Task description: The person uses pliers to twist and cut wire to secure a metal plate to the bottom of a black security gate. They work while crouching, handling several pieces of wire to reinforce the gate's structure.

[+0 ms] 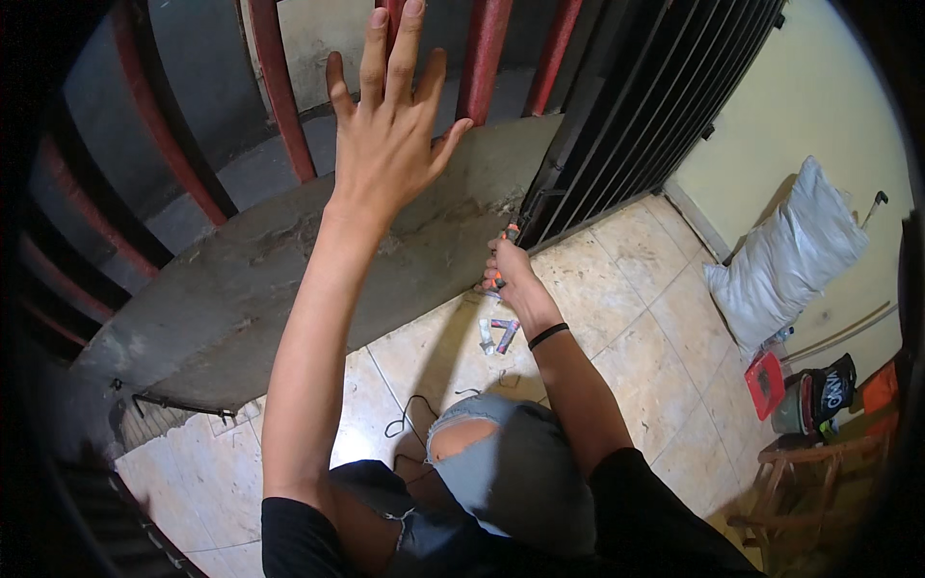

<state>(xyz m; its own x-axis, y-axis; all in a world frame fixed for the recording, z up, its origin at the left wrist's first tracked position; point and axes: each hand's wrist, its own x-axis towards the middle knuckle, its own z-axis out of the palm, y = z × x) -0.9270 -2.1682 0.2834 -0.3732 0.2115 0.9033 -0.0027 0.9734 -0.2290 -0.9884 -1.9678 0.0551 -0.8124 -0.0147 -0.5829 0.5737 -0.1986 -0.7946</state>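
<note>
My left hand (385, 135) is raised with fingers spread in front of a red metal bar (482, 67); whether it touches the bars cannot be told. Lower and to the right, my right hand (515, 275) is closed around pliers (511, 232) with orange and black grips. Their dark head points at the bottom corner of the black barred gate (641, 116), beside the end of a low cement wall (289, 279). The jaws are too small to make out. On the tiles below that hand lie a purple patterned tube (507, 339) and a crumpled white piece (486, 332).
A stuffed white sack (790, 255) leans on the pale wall at right. Nearer stand a red plastic dustpan or tray (765, 385), a black bag (834, 390) and a wooden stool (800, 491). A thin dark cord (393, 426) lies by my knees on the tiled floor (665, 337).
</note>
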